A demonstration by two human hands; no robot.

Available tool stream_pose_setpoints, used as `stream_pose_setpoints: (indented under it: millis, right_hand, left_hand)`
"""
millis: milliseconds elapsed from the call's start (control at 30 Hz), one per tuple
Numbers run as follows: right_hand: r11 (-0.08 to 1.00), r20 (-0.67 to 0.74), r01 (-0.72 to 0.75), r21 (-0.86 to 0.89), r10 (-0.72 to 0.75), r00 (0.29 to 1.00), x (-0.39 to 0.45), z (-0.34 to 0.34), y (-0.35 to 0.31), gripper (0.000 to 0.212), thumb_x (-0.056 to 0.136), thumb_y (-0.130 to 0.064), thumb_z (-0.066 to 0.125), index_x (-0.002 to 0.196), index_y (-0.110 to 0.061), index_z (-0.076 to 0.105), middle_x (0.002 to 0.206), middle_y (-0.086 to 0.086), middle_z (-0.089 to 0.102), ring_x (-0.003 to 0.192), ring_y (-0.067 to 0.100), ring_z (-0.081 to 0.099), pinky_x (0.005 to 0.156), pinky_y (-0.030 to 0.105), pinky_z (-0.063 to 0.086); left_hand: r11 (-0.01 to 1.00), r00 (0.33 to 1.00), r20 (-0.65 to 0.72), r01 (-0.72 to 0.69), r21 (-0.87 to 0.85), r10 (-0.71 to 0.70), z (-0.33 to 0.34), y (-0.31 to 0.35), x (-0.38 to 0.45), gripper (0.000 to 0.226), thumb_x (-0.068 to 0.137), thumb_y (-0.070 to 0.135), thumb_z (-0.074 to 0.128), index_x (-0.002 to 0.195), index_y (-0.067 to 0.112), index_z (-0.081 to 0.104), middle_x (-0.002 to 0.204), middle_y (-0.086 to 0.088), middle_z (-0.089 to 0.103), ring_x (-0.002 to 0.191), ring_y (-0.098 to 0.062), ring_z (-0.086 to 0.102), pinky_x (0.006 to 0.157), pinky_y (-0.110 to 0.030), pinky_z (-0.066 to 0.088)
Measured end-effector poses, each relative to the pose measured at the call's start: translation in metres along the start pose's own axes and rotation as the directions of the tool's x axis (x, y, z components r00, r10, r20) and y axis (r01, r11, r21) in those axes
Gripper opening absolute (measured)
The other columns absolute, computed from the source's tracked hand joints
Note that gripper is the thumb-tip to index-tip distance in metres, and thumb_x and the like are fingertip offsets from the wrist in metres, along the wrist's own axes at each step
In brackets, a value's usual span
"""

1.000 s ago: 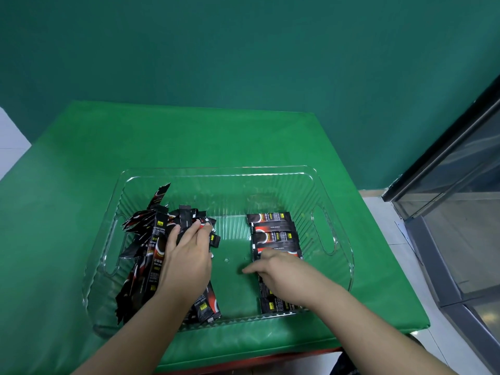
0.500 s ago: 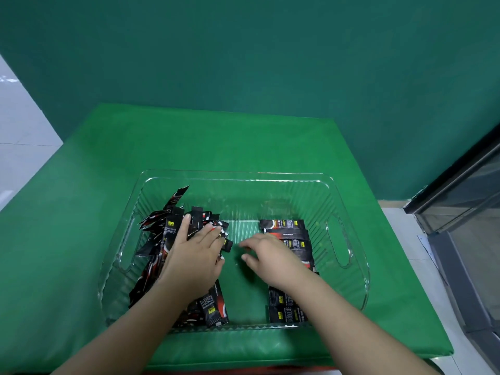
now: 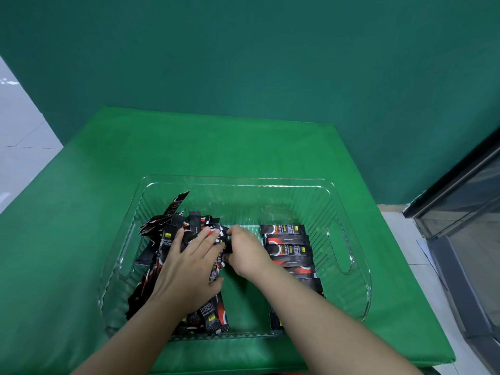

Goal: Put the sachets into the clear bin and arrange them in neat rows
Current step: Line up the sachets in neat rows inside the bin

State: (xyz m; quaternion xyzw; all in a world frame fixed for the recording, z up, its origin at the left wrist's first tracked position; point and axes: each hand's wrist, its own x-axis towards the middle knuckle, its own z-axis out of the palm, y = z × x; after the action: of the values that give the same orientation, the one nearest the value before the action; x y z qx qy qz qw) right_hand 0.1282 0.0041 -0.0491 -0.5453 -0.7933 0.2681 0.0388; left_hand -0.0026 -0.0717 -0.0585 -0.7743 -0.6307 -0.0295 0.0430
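A clear ribbed bin (image 3: 349,296) stands on the green table. A loose heap of black-and-red sachets (image 3: 167,231) fills its left side. A neat row of sachets (image 3: 288,240) lies on its right side, partly hidden by my right forearm. My left hand (image 3: 189,266) rests flat on the heap with straight fingers. My right hand (image 3: 244,250) reaches across the middle and pinches a sachet (image 3: 220,243) at the heap's right edge, just past my left fingertips.
The green-covered table (image 3: 189,147) extends beyond the bin on all sides. A green wall stands behind it. A dark glass-fronted cabinet (image 3: 465,212) stands at the right, on a pale tiled floor.
My right hand moved left from the neat row to the heap and took hold of a sachet there. My left hand stayed on the heap.
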Motion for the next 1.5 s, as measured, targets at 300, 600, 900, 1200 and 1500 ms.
stream_pose_setpoints:
  millis: [300, 600, 900, 1200, 1500]
  right_hand:
    - [0.981, 0.001, 0.073, -0.177, -0.074, 0.997, -0.007, -0.011, 0.003, 0.023, 0.08, -0.016, 0.063, 0.099, -0.003, 0.061, 0.104, 0.016, 0.057, 0.101, 0.031, 0.052, 0.081, 0.032, 0.04]
    - [0.928, -0.07, -0.051, -0.37, 0.026, 0.997, -0.023, -0.062, 0.046, 0.032, 0.083, -0.001, 0.06, 0.115, -0.008, 0.063, 0.117, 0.011, 0.054, 0.112, 0.025, 0.048, 0.104, 0.031, 0.04]
    - [0.908, -0.202, -0.311, -0.28, 0.261, 0.944, -0.034, -0.071, 0.041, 0.048, 0.08, 0.014, 0.056, 0.124, -0.001, 0.045, 0.125, 0.015, 0.036, 0.099, 0.022, 0.05, 0.091, 0.026, 0.047]
    - [0.923, -0.041, -0.204, -0.328, 0.201, 0.979, -0.045, -0.032, 0.029, 0.059, 0.096, -0.046, 0.042, 0.148, -0.028, 0.021, 0.155, 0.012, 0.013, 0.14, 0.038, 0.017, 0.113, 0.048, 0.02]
    - [0.916, -0.01, -0.279, -0.288, 0.288, 0.957, -0.04, -0.022, 0.026, 0.069, 0.097, -0.052, 0.034, 0.152, -0.023, 0.005, 0.158, 0.017, -0.004, 0.144, 0.038, -0.002, 0.117, 0.05, 0.004]
  left_hand:
    - [1.0, 0.999, -0.037, 0.01, 0.012, -0.009, 0.005, 0.0, 0.0, 0.063, 0.063, 0.052, 0.059, 0.116, 0.018, 0.068, 0.135, -0.003, 0.057, 0.127, -0.019, 0.051, 0.106, -0.053, 0.021]
    - [1.0, 0.995, -0.104, 0.005, 0.02, -0.003, 0.009, -0.001, 0.0, 0.059, 0.065, 0.049, 0.061, 0.116, 0.019, 0.069, 0.132, -0.003, 0.059, 0.125, -0.018, 0.053, 0.107, -0.052, 0.018]
    - [1.0, 0.997, -0.08, 0.014, -0.007, -0.014, 0.008, -0.001, 0.0, 0.059, 0.065, 0.05, 0.061, 0.114, 0.019, 0.07, 0.133, -0.004, 0.058, 0.125, -0.018, 0.053, 0.111, -0.047, 0.004]
    - [0.999, 0.998, -0.054, 0.019, -0.03, -0.02, 0.007, 0.0, 0.0, 0.056, 0.066, 0.049, 0.061, 0.113, 0.019, 0.071, 0.132, -0.004, 0.058, 0.125, -0.018, 0.053, 0.112, -0.046, 0.001]
    - [1.0, 0.999, -0.043, 0.015, -0.026, -0.016, 0.006, 0.0, 0.0, 0.052, 0.064, 0.048, 0.063, 0.108, 0.021, 0.072, 0.13, -0.003, 0.061, 0.124, -0.018, 0.054, 0.112, -0.044, 0.001]
